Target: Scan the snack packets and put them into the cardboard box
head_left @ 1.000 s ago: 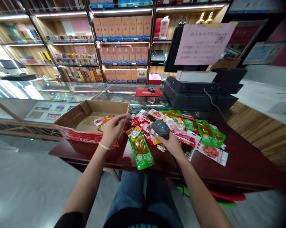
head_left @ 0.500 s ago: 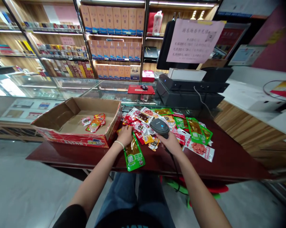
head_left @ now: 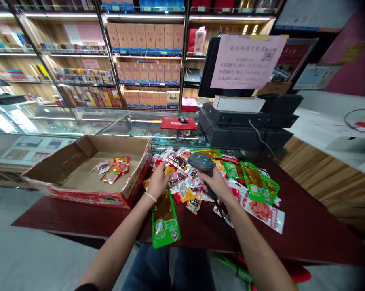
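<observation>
My right hand (head_left: 216,184) is wrapped round the grip of a dark barcode scanner (head_left: 201,161), held above a heap of snack packets (head_left: 182,178). At the heap's left side, my left hand (head_left: 158,182) has its thumb and fingers around a small yellow-orange snack packet (head_left: 169,169); part of the grip is hidden. Below that wrist a long green snack packet (head_left: 165,220) lies at the table's front edge. More green packets (head_left: 255,182) and a white packet with a pink meat picture (head_left: 262,210) lie right of the scanner.
An open cardboard box (head_left: 79,194) with a few small packets (head_left: 117,169) inside stands left on the dark red table (head_left: 109,220). Behind are a glass counter, a mouse (head_left: 183,119) on a red mat and a monitor with a pink notice (head_left: 245,60). The scanner's cable (head_left: 235,238) hangs down in front.
The view has tilted up and moved slightly nearer. My left hand has shifted from above the green packet to the small packets. The scanner stays over the heap in my right hand.
</observation>
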The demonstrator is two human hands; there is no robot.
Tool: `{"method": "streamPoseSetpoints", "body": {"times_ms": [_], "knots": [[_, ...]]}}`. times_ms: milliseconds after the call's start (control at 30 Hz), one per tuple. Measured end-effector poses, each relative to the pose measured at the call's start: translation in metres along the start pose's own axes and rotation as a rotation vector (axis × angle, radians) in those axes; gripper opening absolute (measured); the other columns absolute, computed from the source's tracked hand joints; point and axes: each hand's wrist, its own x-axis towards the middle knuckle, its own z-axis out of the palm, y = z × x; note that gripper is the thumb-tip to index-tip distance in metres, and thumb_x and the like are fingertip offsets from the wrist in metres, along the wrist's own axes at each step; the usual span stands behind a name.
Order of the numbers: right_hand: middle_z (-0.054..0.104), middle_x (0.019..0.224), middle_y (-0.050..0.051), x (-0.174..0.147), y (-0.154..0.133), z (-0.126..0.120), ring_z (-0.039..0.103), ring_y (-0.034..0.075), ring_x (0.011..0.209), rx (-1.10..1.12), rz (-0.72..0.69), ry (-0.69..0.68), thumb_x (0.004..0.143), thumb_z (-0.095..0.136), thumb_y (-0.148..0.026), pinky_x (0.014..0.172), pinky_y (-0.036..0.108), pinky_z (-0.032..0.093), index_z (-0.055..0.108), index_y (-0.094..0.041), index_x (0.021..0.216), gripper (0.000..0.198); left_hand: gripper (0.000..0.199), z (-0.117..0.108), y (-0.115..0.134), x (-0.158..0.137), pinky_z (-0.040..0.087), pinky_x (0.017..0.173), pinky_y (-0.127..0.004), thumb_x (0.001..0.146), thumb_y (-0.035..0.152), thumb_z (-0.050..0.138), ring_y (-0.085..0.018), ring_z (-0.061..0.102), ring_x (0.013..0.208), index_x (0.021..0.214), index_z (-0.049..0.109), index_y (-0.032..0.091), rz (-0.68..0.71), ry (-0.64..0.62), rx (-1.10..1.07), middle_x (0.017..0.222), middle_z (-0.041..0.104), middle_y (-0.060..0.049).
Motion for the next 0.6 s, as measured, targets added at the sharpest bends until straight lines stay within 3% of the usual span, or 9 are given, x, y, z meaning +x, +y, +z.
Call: {"method": "streamPoseSetpoints", "body": {"times_ms": [133,300,467,600], "knots": [[0.051,0.045,-0.005,0.015,0.006,-0.002,0.046,0.012,0.035,0.03,0.007,0.013,0.08,0.07,-0.052,0.036,0.025,0.039,0.053,-0.022,0.063,0.038,0.033,0.019,0.008,0.025,0.051,0.067,-0.028,0.08,0.044,0.071,-0.018,0.063,0.075,0.097,0.06,0.017,-0.169,0.025,-0.521,0.084,0.066,-0.004],[0.05,0.045,-0.005,0.015,0.021,-0.001,0.044,0.011,0.034,0.055,0.049,0.031,0.079,0.071,-0.051,0.036,0.025,0.038,0.052,-0.023,0.066,0.036,0.043,0.038,0.002,0.034,0.056,0.062,-0.029,0.08,0.046,0.069,-0.016,0.069,0.072,0.112,0.048,0.024,-0.41,0.002,-0.948,0.093,0.069,-0.001],[0.052,0.048,-0.008,0.011,0.031,0.002,0.045,0.013,0.035,0.05,0.048,0.038,0.079,0.071,-0.047,0.036,0.026,0.039,0.055,-0.024,0.088,0.029,0.063,0.043,-0.012,0.025,0.06,0.081,-0.036,0.072,0.022,0.075,-0.018,0.071,0.092,0.125,0.041,0.028,-0.479,0.012,-1.042,0.11,0.07,-0.004],[0.056,0.053,-0.008,0.009,0.034,0.005,0.05,0.014,0.037,-0.059,0.079,0.004,0.078,0.072,-0.042,0.037,0.026,0.041,0.055,-0.025,0.102,0.034,0.052,0.046,-0.017,0.023,0.059,0.084,-0.036,0.074,0.025,0.075,-0.02,0.071,0.094,0.12,0.051,0.021,-0.467,0.009,-1.023,0.11,0.071,-0.008]]}}
